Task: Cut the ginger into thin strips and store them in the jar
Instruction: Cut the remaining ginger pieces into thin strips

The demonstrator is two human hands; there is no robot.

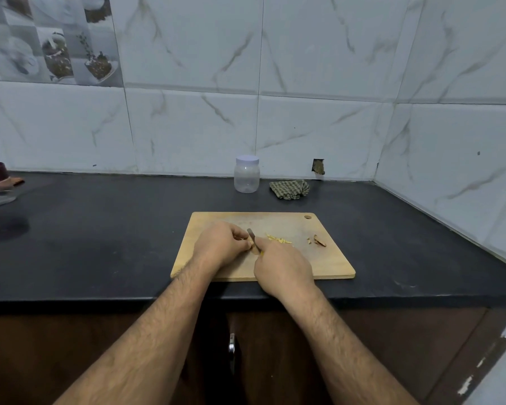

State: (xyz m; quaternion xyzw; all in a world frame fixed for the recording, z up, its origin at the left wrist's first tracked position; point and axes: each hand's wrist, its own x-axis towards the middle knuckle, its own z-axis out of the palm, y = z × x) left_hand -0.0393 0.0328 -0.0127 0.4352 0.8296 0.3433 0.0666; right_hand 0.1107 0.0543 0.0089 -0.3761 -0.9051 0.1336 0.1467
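On the board [327, 260], the ginger [251, 244] is a small pale yellow piece, mostly hidden under fingertips near the board's middle. Left of the knife [252, 237], the left hand [219, 247] has its fingers curled down, pinching the ginger against the board. The knife blade stands just beside those fingertips, touching the ginger. The right hand [282, 268], at the board's near edge, is clenched around the knife handle, which is hidden in the fist. Right of the blade lies a loose heap of thin yellow strips [278, 239]; further right, brown peel scraps [319, 241] lie near the board's right side. Behind the board, against the wall, stands the jar [246, 174], clear plastic, white lid on, nothing visible inside. Right of the jar lies a crumpled checked cloth [289, 189].
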